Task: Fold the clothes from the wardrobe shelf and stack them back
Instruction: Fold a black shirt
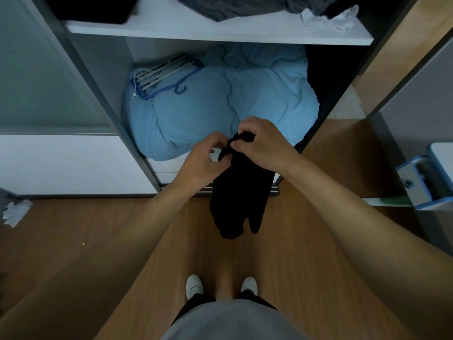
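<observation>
Small black fabric garment (239, 192) pinched at top edge by left hand (206, 160) and right hand (262, 143), hung above wooden floor (98, 241), before white wardrobe shelf (220, 33) piled with dark grey clothes (235, 7).

Limp, unfolded black garment (239, 202), hanging down in mid-air before the wardrobe, top bunched and pinched between left hand (204, 159) and right hand (261, 146). Up on the white shelf (196, 33): crumpled grey clothes (245, 7) heaped toward the back right, small white cloth (328, 18) rumpled near the right front corner, flat dark piece (93, 8) at the left end.
</observation>
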`<action>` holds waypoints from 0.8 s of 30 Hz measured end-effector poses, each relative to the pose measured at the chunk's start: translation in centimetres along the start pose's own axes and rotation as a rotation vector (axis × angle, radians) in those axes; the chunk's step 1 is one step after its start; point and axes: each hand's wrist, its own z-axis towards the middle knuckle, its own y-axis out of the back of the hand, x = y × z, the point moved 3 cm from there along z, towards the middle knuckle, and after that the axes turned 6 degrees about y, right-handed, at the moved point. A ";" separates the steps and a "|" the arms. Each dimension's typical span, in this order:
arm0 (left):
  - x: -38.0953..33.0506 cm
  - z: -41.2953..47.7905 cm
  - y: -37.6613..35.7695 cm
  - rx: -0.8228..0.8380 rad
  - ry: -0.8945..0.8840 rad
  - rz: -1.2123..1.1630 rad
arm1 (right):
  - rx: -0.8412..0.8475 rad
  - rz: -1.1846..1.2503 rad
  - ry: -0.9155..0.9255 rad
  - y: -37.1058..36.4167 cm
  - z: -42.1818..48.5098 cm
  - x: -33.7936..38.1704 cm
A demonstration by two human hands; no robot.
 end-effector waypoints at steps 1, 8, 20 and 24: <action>-0.1 0.0 0.0 -0.006 0.001 -0.020 | -0.004 0.004 -0.002 0.1 0.0 -0.1; 0.9 0.1 -1.0 0.109 0.130 0.042 | 0.000 -0.012 0.010 0.4 -0.4 0.0; 6.7 -0.7 -1.7 0.173 0.413 0.468 | 0.040 0.052 0.125 0.6 -1.4 1.9; 8.2 -1.4 0.5 0.014 0.404 0.596 | 0.006 0.078 0.068 1.0 -2.0 1.1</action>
